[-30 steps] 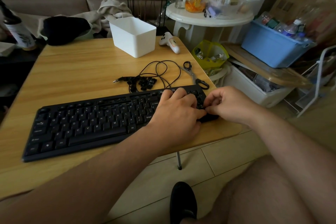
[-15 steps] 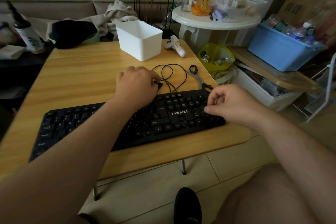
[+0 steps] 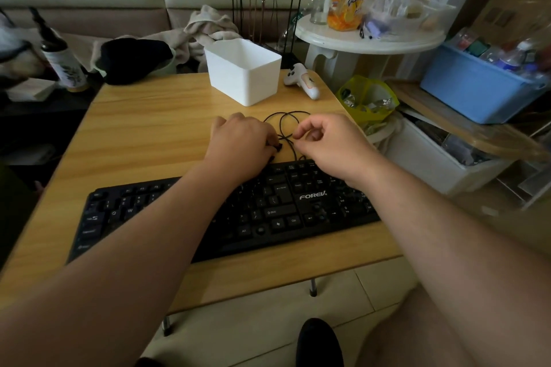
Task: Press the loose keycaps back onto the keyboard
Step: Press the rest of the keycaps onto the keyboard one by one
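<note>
With both hands past the far edge of the keyboard (image 3: pixel 226 211), you're at the pickup step, not the pressing step. Your left hand (image 3: pixel 241 146) sits knuckles-up over the loose keycaps (image 3: pixel 278 146), fingers curled down onto the pile; only a dark bit or two peeks out at the fingertips, so whether you've actually got one pinched I can't tell. Your right hand (image 3: pixel 325 143) hovers just beside it, thumb and forefinger drawn close with a small gap, nothing visible between them. The keycaps lie on the tabletop (image 3: pixel 143 128) tangled in with the black cable (image 3: pixel 286 119) loops, just beyond the keyboard.

Risks, as a judgement: the cable runs right through the pile, so a lifted cap could snag a loop and drag or flick others toward the tabletop edge and floor. Caps are small and dark on dark, so grabbing the wrong one or seating it rotated is likely. Empty sockets near the arrow keys are hard to read here; pressing off-centre could bend a stem.
</note>
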`<move>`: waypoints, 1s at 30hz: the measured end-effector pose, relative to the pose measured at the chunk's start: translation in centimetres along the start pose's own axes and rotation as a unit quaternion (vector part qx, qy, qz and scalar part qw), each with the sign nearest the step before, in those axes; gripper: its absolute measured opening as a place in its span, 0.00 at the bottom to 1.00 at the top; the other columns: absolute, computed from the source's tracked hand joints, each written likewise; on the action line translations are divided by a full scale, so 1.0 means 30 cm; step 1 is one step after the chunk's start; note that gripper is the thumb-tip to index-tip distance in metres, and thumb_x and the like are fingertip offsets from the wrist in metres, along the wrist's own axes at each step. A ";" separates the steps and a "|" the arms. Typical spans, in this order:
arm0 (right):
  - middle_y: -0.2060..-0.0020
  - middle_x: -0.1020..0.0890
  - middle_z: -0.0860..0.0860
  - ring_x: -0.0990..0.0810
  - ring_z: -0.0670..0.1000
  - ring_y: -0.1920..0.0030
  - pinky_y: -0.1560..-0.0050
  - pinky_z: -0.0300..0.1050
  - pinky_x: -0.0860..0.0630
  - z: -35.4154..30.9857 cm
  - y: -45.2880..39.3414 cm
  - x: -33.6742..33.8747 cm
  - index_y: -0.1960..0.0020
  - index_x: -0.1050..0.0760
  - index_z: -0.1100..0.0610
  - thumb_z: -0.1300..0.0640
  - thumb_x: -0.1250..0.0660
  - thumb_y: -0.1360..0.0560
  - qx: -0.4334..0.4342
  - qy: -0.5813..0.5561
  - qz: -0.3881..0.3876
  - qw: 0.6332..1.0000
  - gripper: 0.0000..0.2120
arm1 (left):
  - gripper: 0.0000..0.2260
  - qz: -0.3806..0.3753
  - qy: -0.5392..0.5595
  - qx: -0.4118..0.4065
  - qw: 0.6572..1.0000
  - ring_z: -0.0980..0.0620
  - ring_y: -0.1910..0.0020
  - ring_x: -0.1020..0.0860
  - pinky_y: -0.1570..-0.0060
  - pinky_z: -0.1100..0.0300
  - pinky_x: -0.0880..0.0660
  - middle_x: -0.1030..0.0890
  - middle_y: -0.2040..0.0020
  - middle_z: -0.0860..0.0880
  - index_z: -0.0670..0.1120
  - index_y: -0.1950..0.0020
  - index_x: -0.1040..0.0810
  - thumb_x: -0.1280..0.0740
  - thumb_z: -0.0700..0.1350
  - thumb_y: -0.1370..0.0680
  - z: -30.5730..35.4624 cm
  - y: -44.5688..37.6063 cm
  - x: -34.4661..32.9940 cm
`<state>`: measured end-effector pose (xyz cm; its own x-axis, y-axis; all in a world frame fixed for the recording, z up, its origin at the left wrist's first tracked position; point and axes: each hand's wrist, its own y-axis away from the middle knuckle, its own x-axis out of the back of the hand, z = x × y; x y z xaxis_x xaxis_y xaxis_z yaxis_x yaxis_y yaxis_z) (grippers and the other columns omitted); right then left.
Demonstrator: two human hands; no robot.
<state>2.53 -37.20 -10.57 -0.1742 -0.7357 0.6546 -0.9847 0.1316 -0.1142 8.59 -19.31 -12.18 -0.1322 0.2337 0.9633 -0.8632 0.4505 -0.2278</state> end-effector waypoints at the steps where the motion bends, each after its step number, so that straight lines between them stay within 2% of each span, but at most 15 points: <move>1: 0.62 0.21 0.45 0.24 0.43 0.62 0.59 0.41 0.28 0.001 0.005 -0.003 0.49 0.17 0.46 0.57 0.26 0.23 0.013 -0.003 -0.003 1.000 0.07 | 0.07 0.005 0.033 0.008 0.999 0.48 0.40 0.25 0.37 0.46 0.34 0.17 0.46 0.57 0.60 0.43 0.18 0.33 0.56 0.19 -0.005 0.007 0.011; 3: 0.58 0.19 0.45 0.25 0.42 0.64 0.58 0.42 0.25 0.000 0.006 0.001 0.43 0.18 0.42 0.58 0.26 0.23 0.045 -0.017 -0.007 0.999 0.13 | 0.06 0.002 0.173 0.039 0.984 0.53 0.44 0.22 0.40 0.51 0.26 0.17 0.50 0.60 0.59 0.44 0.17 0.30 0.53 0.19 -0.012 0.027 0.042; 4: 0.56 0.19 0.46 0.25 0.43 0.65 0.57 0.44 0.23 -0.003 0.006 0.003 0.40 0.18 0.41 0.58 0.25 0.23 0.058 -0.030 -0.009 0.998 0.16 | 0.05 -0.006 0.269 0.057 0.961 0.56 0.47 0.19 0.45 0.55 0.23 0.16 0.52 0.60 0.57 0.45 0.17 0.29 0.51 0.20 -0.015 0.038 0.056; 7: 0.54 0.18 0.47 0.21 0.53 0.60 0.54 0.50 0.20 -0.015 0.015 -0.011 0.39 0.19 0.39 0.60 0.25 0.24 0.075 -0.076 -0.015 0.994 0.20 | 0.04 -0.031 0.515 0.101 0.850 0.57 0.52 0.15 0.53 0.63 0.22 0.12 0.52 0.54 0.51 0.46 0.17 0.28 0.42 0.19 -0.007 0.085 0.082; 9: 0.54 0.18 0.46 0.21 0.53 0.60 0.55 0.51 0.22 -0.020 0.019 -0.026 0.41 0.18 0.39 0.61 0.25 0.24 0.082 -0.110 -0.013 0.990 0.19 | 0.06 -0.035 0.615 0.124 0.778 0.55 0.53 0.15 0.55 0.64 0.22 0.12 0.50 0.49 0.47 0.45 0.19 0.30 0.37 0.19 -0.005 0.107 0.082; 10: 0.55 0.18 0.46 0.22 0.51 0.61 0.54 0.52 0.22 -0.025 0.021 -0.031 0.42 0.17 0.39 0.61 0.25 0.24 0.085 -0.131 -0.015 0.988 0.18 | 0.08 -0.036 0.643 0.131 0.754 0.54 0.53 0.15 0.56 0.63 0.22 0.12 0.49 0.48 0.46 0.43 0.21 0.30 0.36 0.19 -0.006 0.117 0.083; 11: 0.55 0.19 0.45 0.22 0.51 0.60 0.53 0.54 0.20 -0.029 0.022 -0.036 0.43 0.17 0.39 0.60 0.25 0.23 0.086 -0.150 -0.015 0.985 0.16 | 0.09 -0.034 0.654 0.133 0.744 0.53 0.52 0.14 0.54 0.61 0.21 0.12 0.49 0.48 0.45 0.41 0.22 0.30 0.35 0.19 -0.009 0.125 0.083; 14: 0.55 0.18 0.44 0.21 0.50 0.60 0.49 0.61 0.18 -0.038 0.025 -0.052 0.43 0.16 0.39 0.55 0.25 0.23 0.095 -0.167 -0.020 0.981 0.13 | 0.16 -0.018 0.644 0.116 0.756 0.50 0.48 0.14 0.48 0.57 0.20 0.12 0.48 0.48 0.47 0.35 0.25 0.29 0.34 0.20 -0.019 0.149 0.086; 19: 0.57 0.18 0.42 0.21 0.48 0.58 0.48 0.55 0.17 -0.060 0.039 -0.069 0.45 0.15 0.38 0.60 0.24 0.24 0.112 -0.145 -0.013 0.983 0.17 | 0.23 -0.001 0.675 0.101 0.731 0.49 0.47 0.14 0.42 0.55 0.21 0.12 0.47 0.47 0.48 0.31 0.27 0.29 0.31 0.21 -0.005 0.172 0.089; 21: 0.57 0.17 0.43 0.19 0.51 0.55 0.46 0.55 0.17 -0.073 0.049 -0.065 0.48 0.16 0.37 0.61 0.23 0.25 0.124 -0.142 -0.004 0.982 0.18 | 0.24 -0.004 0.710 0.104 0.697 0.46 0.47 0.14 0.42 0.53 0.21 0.13 0.48 0.44 0.48 0.29 0.27 0.31 0.28 0.22 -0.003 0.173 0.088; 24: 0.56 0.16 0.46 0.19 0.50 0.55 0.48 0.53 0.18 -0.091 0.063 -0.056 0.48 0.15 0.39 0.61 0.22 0.26 0.151 -0.130 0.013 0.980 0.16 | 0.25 -0.005 0.783 0.113 0.612 0.44 0.49 0.15 0.46 0.55 0.20 0.14 0.55 0.46 0.44 0.28 0.29 0.35 0.25 0.22 -0.006 0.174 0.093; 26: 0.55 0.16 0.48 0.19 0.49 0.55 0.48 0.51 0.19 -0.101 0.069 -0.052 0.47 0.14 0.42 0.61 0.22 0.27 0.162 -0.117 0.024 0.980 0.15 | 0.23 -0.018 0.817 0.109 0.566 0.44 0.48 0.14 0.48 0.56 0.19 0.13 0.53 0.43 0.42 0.28 0.30 0.37 0.26 0.20 -0.004 0.177 0.099; 28: 0.55 0.16 0.49 0.19 0.49 0.55 0.48 0.50 0.19 -0.105 0.073 -0.049 0.47 0.14 0.44 0.61 0.22 0.27 0.164 -0.113 0.029 0.979 0.14 | 0.21 -0.031 0.831 0.114 0.544 0.45 0.48 0.15 0.46 0.55 0.20 0.14 0.49 0.41 0.42 0.27 0.31 0.36 0.30 0.18 -0.002 0.181 0.103; 30: 0.55 0.17 0.48 0.19 0.49 0.54 0.48 0.51 0.19 -0.105 0.073 -0.047 0.47 0.14 0.44 0.61 0.22 0.27 0.169 -0.107 0.031 0.979 0.14 | 0.20 -0.036 0.832 0.121 0.540 0.47 0.50 0.15 0.45 0.55 0.20 0.14 0.48 0.40 0.42 0.27 0.30 0.35 0.33 0.18 -0.002 0.183 0.102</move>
<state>0.62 -33.77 -9.40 -0.1944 -0.8599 0.4720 -0.9104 -0.0209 -0.4132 3.48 -16.08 -10.47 0.3521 0.7647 -0.5396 -0.9024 0.4304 0.0211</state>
